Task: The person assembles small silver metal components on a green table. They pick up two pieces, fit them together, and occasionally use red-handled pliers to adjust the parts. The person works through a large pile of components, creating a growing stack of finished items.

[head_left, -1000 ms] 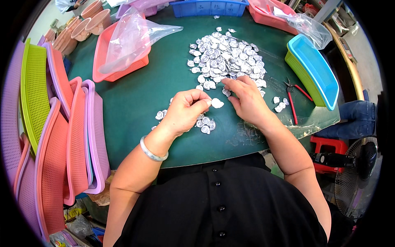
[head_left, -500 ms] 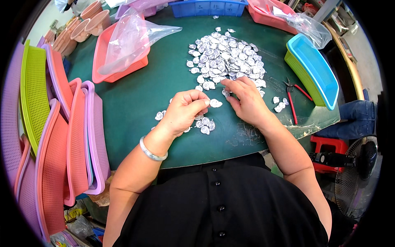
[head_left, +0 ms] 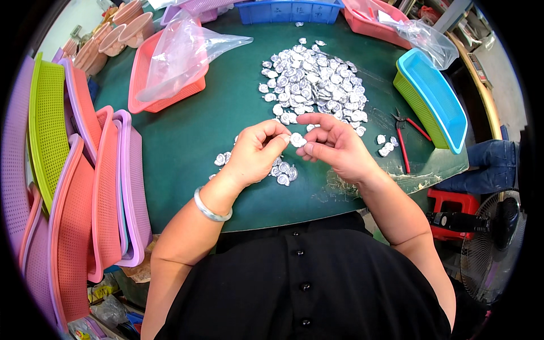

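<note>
The right hand (head_left: 334,146) had left the near edge of the large pile (head_left: 317,79) and come across to the silver snail-shaped piece (head_left: 297,140) pinched in the left hand (head_left: 255,152). Its thumb tip was now at the right edge of that piece, and it had rolled from back-up to show the undersides of its fingers, the index finger reaching out above the piece. The piece itself had turned, its rounded outline replacing the longer one seen half a second earlier.
</note>
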`<state>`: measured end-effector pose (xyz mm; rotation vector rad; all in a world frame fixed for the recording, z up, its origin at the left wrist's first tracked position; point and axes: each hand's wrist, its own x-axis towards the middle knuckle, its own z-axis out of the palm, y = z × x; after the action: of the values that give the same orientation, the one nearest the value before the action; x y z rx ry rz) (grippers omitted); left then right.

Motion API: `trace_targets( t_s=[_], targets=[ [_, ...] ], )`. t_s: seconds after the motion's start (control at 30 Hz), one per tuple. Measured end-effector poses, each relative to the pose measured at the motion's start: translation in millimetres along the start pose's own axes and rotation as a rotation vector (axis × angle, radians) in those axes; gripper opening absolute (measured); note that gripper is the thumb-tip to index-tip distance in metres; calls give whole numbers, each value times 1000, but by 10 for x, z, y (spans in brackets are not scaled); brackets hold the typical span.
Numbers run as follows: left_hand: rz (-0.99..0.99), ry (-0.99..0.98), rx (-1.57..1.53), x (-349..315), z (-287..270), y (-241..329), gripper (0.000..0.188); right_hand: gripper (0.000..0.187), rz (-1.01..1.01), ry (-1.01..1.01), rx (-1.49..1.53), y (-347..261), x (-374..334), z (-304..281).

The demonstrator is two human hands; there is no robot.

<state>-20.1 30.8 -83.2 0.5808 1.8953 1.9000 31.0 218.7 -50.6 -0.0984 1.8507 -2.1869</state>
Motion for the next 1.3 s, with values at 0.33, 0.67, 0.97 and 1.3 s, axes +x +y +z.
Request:
trace_targets(
  t_s=[0.33,0.67,0.97,1.3],
  targets=[
    [176,53,227,-35,42,85,17,41,-1,20,33,59,13,14],
    [403,28,358,-46,69,61,36,41,-25,41,83,41,10,71],
    [283,1,323,-48,68,49,31,42,-38,39,85,55,6,68],
    [149,-122,426,-69,52,90,5,44,-245,267,-700,44,11,-268]
  ],
)
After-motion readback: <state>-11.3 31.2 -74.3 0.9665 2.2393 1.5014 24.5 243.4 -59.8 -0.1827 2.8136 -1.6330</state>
